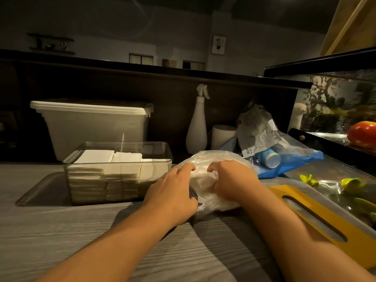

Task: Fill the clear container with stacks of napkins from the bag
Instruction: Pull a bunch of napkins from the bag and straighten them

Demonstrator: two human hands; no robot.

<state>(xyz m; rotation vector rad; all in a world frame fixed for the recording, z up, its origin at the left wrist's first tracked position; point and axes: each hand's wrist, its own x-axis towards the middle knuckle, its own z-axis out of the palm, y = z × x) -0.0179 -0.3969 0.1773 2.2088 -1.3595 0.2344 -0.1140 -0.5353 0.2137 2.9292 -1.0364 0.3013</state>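
Note:
The clear container (156,147) stands on a dark tray at centre left and holds several stacks of white napkins (105,159). Just to its right lies a clear plastic bag (211,157) with white napkins inside. My left hand (173,192) grips the bag's left side with curled fingers. My right hand (232,178) clutches the bag's right side, fingers dug into the plastic. The napkins inside the bag are partly hidden by both hands.
A lidded white bin (91,123) stands behind the container. A white spray bottle (197,127), a paper roll (221,135) and a bag of blue cups (280,157) sit at the back right. A yellow board (317,218) lies on the right over a steel tray (333,186).

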